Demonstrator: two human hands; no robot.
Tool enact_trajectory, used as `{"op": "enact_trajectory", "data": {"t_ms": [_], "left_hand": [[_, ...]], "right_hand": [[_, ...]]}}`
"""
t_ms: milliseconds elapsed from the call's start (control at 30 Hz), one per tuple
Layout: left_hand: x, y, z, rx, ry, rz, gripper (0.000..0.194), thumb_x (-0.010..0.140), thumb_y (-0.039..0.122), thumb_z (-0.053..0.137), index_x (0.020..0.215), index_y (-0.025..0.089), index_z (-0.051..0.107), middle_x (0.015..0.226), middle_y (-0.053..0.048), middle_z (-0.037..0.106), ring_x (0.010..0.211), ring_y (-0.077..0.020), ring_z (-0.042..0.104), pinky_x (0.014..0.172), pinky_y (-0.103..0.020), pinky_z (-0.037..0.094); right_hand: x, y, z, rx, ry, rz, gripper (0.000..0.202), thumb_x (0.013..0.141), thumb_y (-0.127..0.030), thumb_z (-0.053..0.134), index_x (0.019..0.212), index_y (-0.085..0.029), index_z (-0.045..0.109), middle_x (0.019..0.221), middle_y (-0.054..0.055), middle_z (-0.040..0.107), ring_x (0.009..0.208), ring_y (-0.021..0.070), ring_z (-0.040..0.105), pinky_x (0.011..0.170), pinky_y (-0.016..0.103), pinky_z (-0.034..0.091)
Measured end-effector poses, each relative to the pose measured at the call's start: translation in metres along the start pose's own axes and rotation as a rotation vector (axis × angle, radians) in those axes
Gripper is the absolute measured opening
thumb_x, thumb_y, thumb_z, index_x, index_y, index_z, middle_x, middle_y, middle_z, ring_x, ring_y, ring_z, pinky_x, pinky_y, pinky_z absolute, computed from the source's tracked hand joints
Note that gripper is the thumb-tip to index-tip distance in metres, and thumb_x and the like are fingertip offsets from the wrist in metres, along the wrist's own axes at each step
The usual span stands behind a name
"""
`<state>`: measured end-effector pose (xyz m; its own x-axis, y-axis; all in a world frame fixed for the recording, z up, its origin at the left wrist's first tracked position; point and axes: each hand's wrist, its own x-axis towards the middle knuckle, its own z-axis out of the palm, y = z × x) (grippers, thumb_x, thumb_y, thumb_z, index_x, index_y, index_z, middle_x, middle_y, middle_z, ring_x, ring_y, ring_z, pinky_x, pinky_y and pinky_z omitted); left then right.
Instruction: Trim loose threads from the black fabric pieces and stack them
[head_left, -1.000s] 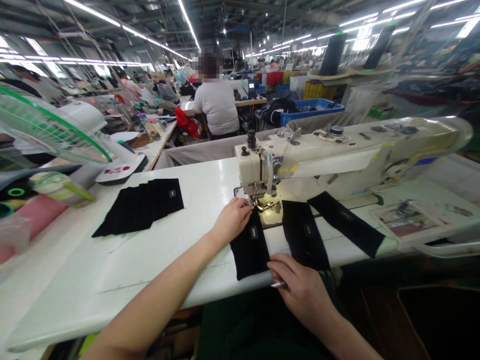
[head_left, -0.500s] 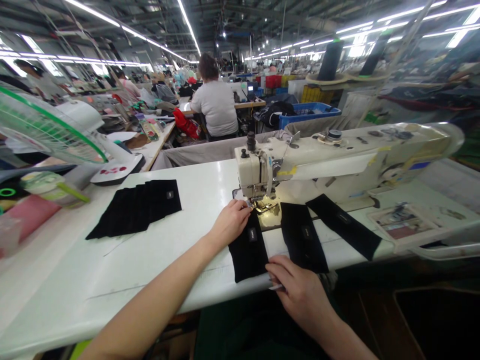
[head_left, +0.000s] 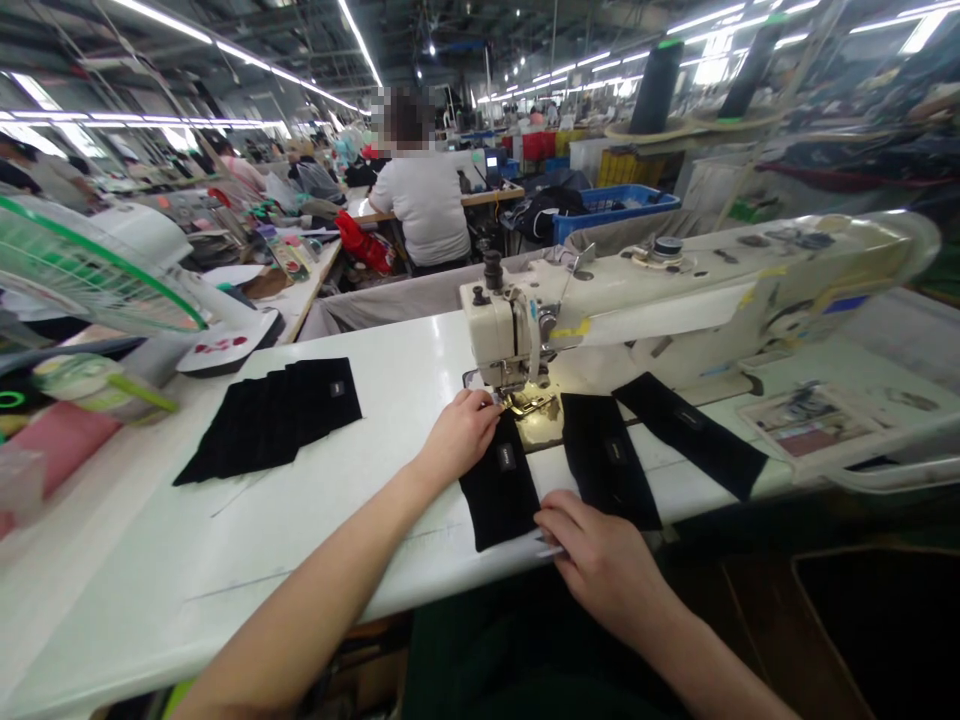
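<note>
A black fabric piece (head_left: 501,505) with a small woven label (head_left: 505,457) lies under the head of a sewing machine (head_left: 491,335). At its top edge, close to the presser foot (head_left: 525,403), my left hand (head_left: 466,430) presses and pinches the cloth with bent fingers. My right hand (head_left: 600,550) is closed at the lower right corner of that piece. A thin pale object (head_left: 550,548) sticks out between its thumb and fingers; its kind is unclear. Two more labelled black pieces (head_left: 611,465) (head_left: 694,435) lie to the right.
Overlapping black pieces (head_left: 270,420) lie on the left of the white table (head_left: 390,370). Beyond them stand a green-rimmed fan (head_left: 97,260) and a lidded container (head_left: 97,380). A small tray (head_left: 814,430) sits right. A person (head_left: 427,205) is seated ahead, near a blue basket (head_left: 615,212).
The view has shifted slightly. Both hands stay at nearly the same places on the black fabric piece, whose lower end seems turned slightly rightward.
</note>
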<state>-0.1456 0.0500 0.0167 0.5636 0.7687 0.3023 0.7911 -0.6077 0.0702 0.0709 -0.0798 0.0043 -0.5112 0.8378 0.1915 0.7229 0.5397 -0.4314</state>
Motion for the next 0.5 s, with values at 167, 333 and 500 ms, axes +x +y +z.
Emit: {"op": "enact_trajectory", "data": {"t_ms": [167, 333, 500], "left_hand": [[-0.009, 0.009, -0.01, -0.027, -0.023, -0.005, 0.026, 0.093, 0.016, 0.048, 0.113, 0.014, 0.065, 0.113, -0.013, 0.06, 0.101, -0.0252, 0.055, 0.091, -0.043, 0.052], [-0.045, 0.05, -0.037, -0.224, -0.127, 0.114, 0.022, 0.095, 0.022, 0.048, 0.102, 0.018, 0.069, 0.107, -0.01, 0.063, 0.099, -0.0233, 0.059, 0.084, -0.039, 0.055], [-0.077, 0.081, -0.047, -0.302, -0.188, 0.187, 0.027, 0.094, 0.02, 0.046, 0.116, 0.018, 0.063, 0.111, -0.012, 0.064, 0.107, -0.0253, 0.059, 0.085, -0.04, 0.057]], "right_hand": [[-0.005, -0.001, -0.003, -0.03, -0.023, -0.007, 0.041, 0.079, -0.004, 0.054, 0.116, -0.019, 0.061, 0.117, 0.008, 0.063, 0.084, 0.0173, 0.065, 0.07, 0.026, 0.051], [-0.009, -0.001, -0.004, -0.078, -0.035, -0.019, 0.047, 0.08, -0.003, 0.05, 0.124, -0.018, 0.059, 0.121, 0.01, 0.06, 0.085, 0.0186, 0.065, 0.067, 0.027, 0.052], [-0.009, -0.003, -0.008, -0.087, -0.066, -0.017, 0.044, 0.083, -0.005, 0.047, 0.124, -0.018, 0.059, 0.12, 0.01, 0.06, 0.084, 0.0177, 0.064, 0.067, 0.027, 0.051]]}}
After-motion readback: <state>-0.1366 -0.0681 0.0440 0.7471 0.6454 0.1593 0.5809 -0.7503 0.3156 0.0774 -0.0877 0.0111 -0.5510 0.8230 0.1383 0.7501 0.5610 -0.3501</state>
